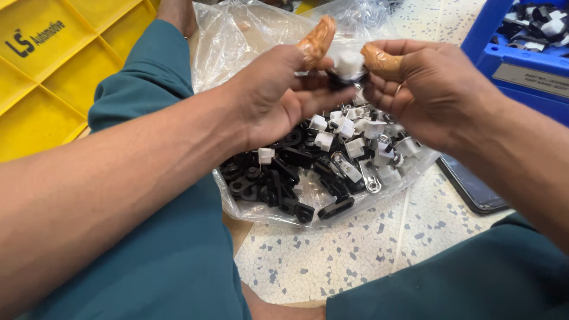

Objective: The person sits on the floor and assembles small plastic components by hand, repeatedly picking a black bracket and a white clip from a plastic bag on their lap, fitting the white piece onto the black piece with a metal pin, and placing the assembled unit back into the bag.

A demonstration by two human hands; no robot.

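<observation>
**Hands joining a small clip over the parts bag**

Crate (41, 89), yellow and ribbed, sits at far left on the floor. Beside it the left hand (278, 95), thumb in a tan rubber cot, pinches the black clip (335, 80) from its side. The white cap (348, 64) sits on that clip, held between both hands just above the clear bag (237, 47) of loose black and white parts (320, 160). The right hand (427, 89) closes thumb and fingers on the cap. This looks like the pressing-together step; seating it likely needs a square, firm squeeze. A blue bin (510, 59) stands far right.
</observation>
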